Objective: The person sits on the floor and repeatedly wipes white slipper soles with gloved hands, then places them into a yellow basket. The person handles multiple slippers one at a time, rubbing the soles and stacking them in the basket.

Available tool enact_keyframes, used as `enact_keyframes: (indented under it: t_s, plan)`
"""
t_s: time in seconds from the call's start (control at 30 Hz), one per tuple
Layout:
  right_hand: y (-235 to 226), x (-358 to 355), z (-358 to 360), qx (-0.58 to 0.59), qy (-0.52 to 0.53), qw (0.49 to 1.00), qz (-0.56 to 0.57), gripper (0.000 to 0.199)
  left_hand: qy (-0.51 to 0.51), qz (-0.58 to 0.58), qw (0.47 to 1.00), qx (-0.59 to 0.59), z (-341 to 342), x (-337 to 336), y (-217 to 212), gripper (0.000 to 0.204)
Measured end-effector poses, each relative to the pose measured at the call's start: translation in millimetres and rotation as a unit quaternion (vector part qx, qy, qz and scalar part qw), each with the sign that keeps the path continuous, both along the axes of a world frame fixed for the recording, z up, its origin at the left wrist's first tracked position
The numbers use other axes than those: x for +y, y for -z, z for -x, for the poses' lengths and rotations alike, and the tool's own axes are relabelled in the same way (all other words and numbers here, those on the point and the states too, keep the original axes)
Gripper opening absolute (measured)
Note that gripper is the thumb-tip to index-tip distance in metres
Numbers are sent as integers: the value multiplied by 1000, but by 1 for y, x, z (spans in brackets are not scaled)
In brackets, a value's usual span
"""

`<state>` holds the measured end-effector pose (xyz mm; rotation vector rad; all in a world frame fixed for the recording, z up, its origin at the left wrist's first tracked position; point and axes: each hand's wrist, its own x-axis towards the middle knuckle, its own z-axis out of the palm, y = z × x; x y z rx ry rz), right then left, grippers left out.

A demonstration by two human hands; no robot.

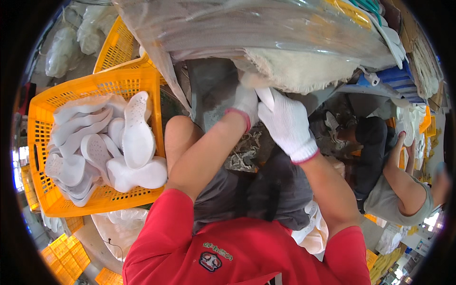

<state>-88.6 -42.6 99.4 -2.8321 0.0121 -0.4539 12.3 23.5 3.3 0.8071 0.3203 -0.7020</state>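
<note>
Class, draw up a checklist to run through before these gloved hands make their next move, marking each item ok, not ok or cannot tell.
1. Both hands covered: ok; left hand and right hand wear white knitted gloves with reddish cuffs.
2. Grip confirmed: cannot tell; the hands crowd together and the left is blurred.
3. White insole-shaped pieces contained: ok; piled in an orange perforated plastic crate.
4. Cream frayed-edged cloth well away from the hands: not ok; it hangs right by them.
5. Ground free of pale stringy scraps: not ok; some lie there.

Left of the left hand (pixel 246 103), 1 crate (pixel 95 81) holds insoles (pixel 138 130).
</note>
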Motion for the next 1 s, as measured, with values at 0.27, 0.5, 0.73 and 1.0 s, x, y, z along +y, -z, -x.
enact_keyframes:
  t_s: [0.27, 0.5, 0.73, 1.0]
  plan:
    - [33, -1, 16, -50, 77, 993, -77, 38, 275, -236, 880, -308, -3, 25, 66, 50]
    - [10, 0, -11, 114, 39, 888, -443, 41, 70, 19, 992, -99, 25, 7, 77, 47]
    - [-15, 8, 14, 174, 74, 796, -575, 72, 50, 133, 983, 113, -36, -10, 8, 61]
    - [-15, 33, 89, 145, 63, 901, -405, 50, 138, 269, 941, 150, 41, 7, 50, 70]
